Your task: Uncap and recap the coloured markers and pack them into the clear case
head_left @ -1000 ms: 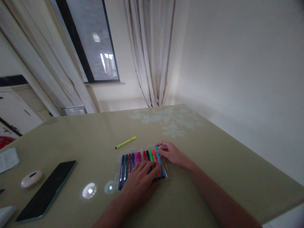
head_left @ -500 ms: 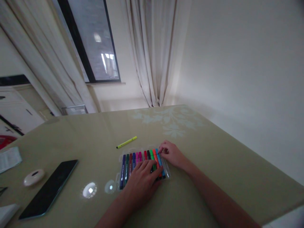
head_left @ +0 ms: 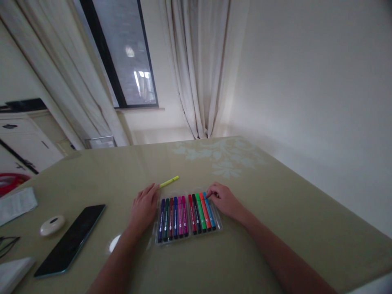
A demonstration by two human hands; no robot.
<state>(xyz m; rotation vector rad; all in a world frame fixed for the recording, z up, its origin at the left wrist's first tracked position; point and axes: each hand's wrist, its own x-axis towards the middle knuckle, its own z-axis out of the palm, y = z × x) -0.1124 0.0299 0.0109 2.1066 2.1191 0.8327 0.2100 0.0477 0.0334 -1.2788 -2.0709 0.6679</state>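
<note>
A clear plastic marker case (head_left: pixel 186 241) lies flat on the table, holding a row of coloured markers in two groups. My right hand (head_left: pixel 223 199) rests at its upper right corner, fingers curled in a pinch at the top end of the light blue marker (head_left: pixel 209 211). To the left of the case, my left hand (head_left: pixel 144 207) reaches forward with fingers extended. Its fingertips meet the near end of a loose yellow marker (head_left: pixel 169 181), which lies beyond the case; that end and my left thumb are hidden.
Left of my arm lie a dark phone or tablet (head_left: pixel 72 240), a pale oval object (head_left: pixel 52 226), a folded paper or cloth (head_left: pixel 18 205), a dark cable (head_left: pixel 9 245) and a white object (head_left: pixel 15 271). A wall (head_left: pixel 312 102) stands along the table's right side.
My left hand has lifted off the markers and moved left and forward to the yellow marker, uncovering the row. My right hand has stayed at the case's upper right corner. The view has shifted slightly.
</note>
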